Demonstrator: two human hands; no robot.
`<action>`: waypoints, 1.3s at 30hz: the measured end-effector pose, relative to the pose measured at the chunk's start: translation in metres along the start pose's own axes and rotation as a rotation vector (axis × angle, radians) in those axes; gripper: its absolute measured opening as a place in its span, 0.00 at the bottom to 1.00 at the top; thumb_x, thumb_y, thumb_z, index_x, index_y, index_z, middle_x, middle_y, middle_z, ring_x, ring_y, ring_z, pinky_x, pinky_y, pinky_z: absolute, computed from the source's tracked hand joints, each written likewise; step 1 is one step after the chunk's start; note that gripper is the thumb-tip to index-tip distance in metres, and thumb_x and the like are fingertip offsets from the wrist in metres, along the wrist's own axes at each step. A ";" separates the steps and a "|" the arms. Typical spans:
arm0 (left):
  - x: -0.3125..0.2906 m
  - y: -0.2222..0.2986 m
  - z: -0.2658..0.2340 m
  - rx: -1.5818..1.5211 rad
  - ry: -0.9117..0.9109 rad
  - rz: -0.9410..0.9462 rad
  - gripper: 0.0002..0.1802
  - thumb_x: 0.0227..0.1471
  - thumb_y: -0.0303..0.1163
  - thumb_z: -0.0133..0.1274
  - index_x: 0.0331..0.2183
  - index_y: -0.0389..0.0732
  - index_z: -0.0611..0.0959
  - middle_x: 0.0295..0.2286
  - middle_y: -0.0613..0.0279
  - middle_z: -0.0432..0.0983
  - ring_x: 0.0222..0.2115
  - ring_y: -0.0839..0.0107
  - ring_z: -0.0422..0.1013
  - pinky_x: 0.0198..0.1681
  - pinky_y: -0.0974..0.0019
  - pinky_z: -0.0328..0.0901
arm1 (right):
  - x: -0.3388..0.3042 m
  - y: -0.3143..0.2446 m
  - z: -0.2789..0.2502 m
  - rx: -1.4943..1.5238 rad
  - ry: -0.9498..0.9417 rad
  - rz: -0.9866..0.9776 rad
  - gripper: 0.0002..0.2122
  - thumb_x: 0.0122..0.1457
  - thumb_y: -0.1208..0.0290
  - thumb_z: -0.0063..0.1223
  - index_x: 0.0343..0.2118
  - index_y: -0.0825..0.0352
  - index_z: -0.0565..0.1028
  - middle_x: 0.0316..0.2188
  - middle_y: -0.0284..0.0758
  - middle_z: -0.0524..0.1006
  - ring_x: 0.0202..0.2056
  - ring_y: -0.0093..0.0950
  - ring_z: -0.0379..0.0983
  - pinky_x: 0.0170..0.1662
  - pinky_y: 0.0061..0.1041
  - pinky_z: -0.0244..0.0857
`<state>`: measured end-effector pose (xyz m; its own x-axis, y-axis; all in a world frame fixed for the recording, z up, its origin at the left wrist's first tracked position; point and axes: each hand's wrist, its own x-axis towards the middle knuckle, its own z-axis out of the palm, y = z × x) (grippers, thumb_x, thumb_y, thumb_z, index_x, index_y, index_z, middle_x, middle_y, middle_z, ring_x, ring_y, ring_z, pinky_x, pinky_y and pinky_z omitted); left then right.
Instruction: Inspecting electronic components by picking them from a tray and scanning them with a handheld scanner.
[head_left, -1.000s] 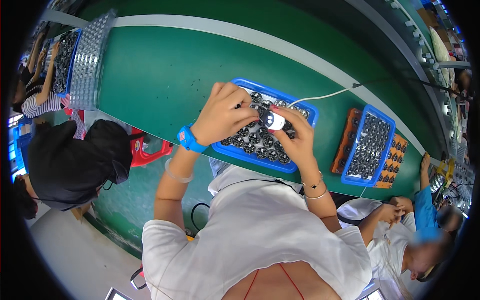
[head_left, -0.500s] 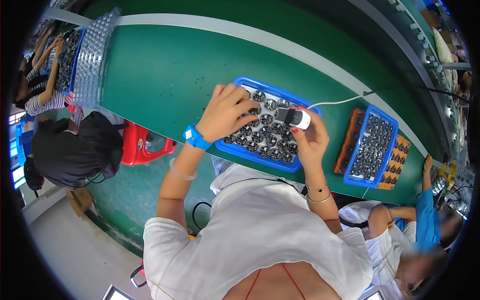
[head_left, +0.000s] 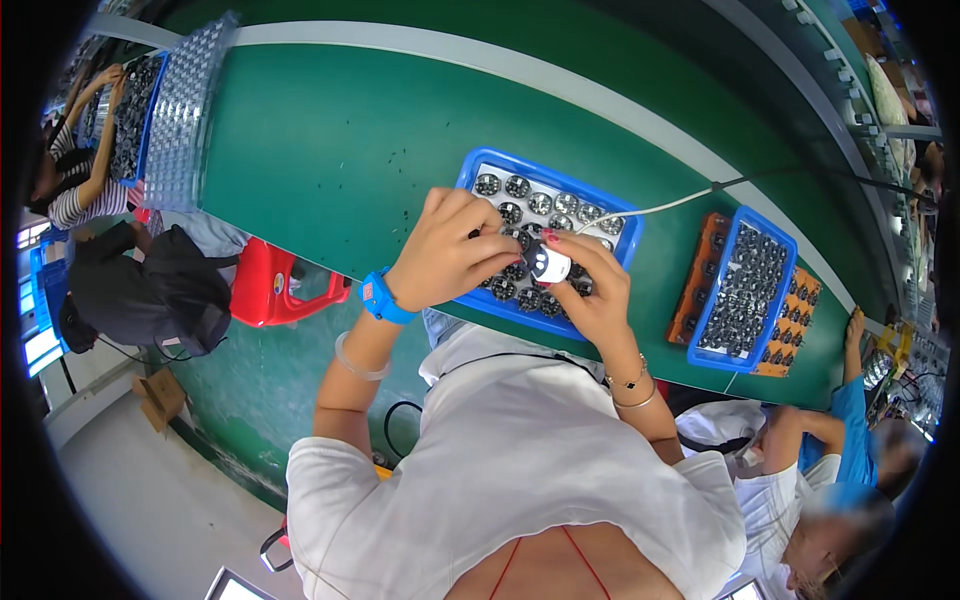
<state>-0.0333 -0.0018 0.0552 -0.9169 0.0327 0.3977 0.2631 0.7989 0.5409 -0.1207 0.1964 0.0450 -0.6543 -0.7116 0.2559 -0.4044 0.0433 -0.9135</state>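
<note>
A blue tray (head_left: 630, 240) lies on the green table in front of me, with several round black-and-silver parts (head_left: 540, 203) set in rows on a white liner. My right hand (head_left: 592, 280) grips a small white-and-black handheld device (head_left: 550, 264) over the tray. My left hand (head_left: 452, 250) has its thumb and forefinger pinched together right beside the device's dark end. A dark round part seems to be at those fingertips, but I cannot tell it apart from the parts beneath.
A pale cable (head_left: 655, 208) runs from near my right hand toward the far right. Another blue tray (head_left: 792, 270) of parts rests on orange trays (head_left: 797, 320) at the right. Clear plastic trays (head_left: 185, 125) stand far left, near a co-worker's hands (head_left: 110, 85). A red stool (head_left: 265, 285) is below.
My right hand has moved left and slightly down, turning the device toward my left fingers. My left fingers have closed into a pinch. The blue tray has shifted slightly.
</note>
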 end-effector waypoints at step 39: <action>-0.025 -0.007 0.005 0.071 -0.118 -0.059 0.08 0.36 0.36 0.63 0.25 0.49 0.83 0.23 0.71 0.63 0.30 0.70 0.62 0.38 0.63 0.54 | -0.031 0.004 0.003 0.233 0.147 0.112 0.18 0.53 0.80 0.56 0.47 0.73 0.70 0.45 0.43 0.73 0.47 0.33 0.70 0.52 0.30 0.62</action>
<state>-0.0135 -0.0051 0.0379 -0.9602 0.0509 0.2747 0.1893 0.8416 0.5058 -0.0999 0.2168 0.0327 -0.7788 -0.6019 0.1769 -0.1777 -0.0587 -0.9823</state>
